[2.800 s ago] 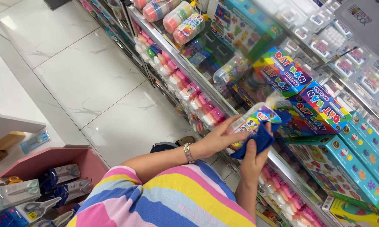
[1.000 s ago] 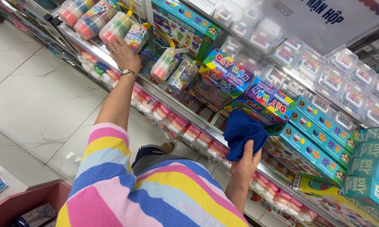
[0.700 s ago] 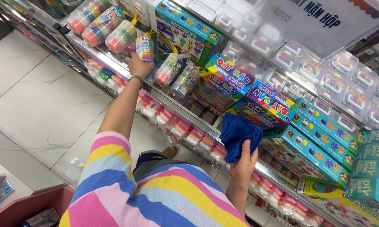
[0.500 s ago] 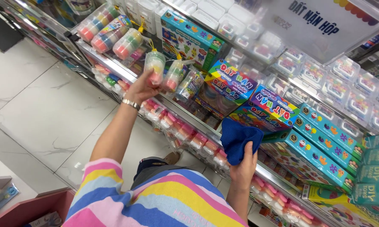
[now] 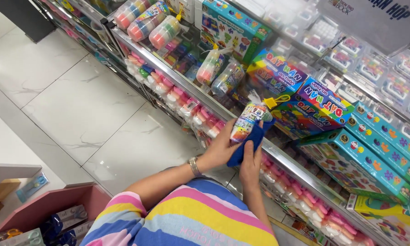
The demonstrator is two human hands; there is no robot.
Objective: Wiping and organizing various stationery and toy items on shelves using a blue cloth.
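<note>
Bag of coloured clay (image 5: 248, 122) sits in front of the shelf (image 5: 277, 155), and from the head camera I see my left hand (image 5: 221, 148) wrapped round its lower end; my right hand (image 5: 250, 164) presses a blue cloth (image 5: 248, 143) against its side; colourful boxes (image 5: 316, 107) stand just behind; pink bin (image 5: 45, 205) lower left.

Metal shelf (image 5: 277, 157), colourful boxes (image 5: 314, 107), clay tubes (image 5: 145, 20)

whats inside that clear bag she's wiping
The clear bag in the left hand holds small multicoloured pieces. The blue cloth in the right hand covers its lower side.
</note>
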